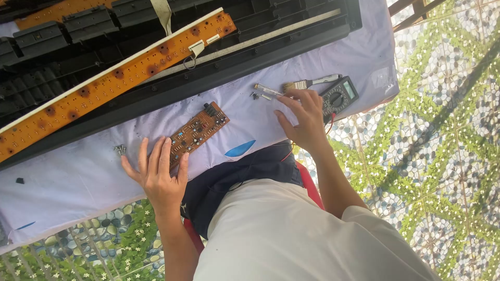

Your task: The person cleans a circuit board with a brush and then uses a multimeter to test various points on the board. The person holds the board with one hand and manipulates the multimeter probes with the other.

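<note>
My left hand (156, 171) lies flat with its fingers spread on the white cloth (78, 177), its fingertips touching the near end of a small brown circuit board (198, 130). My right hand (304, 119) rests open on the cloth with its fingertips at a black multimeter (339, 96). A paintbrush (310, 83) and small metal parts (263, 92) lie just beyond the fingers. Neither hand grips anything.
A long orange circuit strip (120, 78) lies across an opened black keyboard casing (250, 52) at the far side. A few screws (120, 150) sit left of my left hand. A red chair edge (310, 182) shows by my waist. Pebble-pattern floor (442, 156) surrounds the table.
</note>
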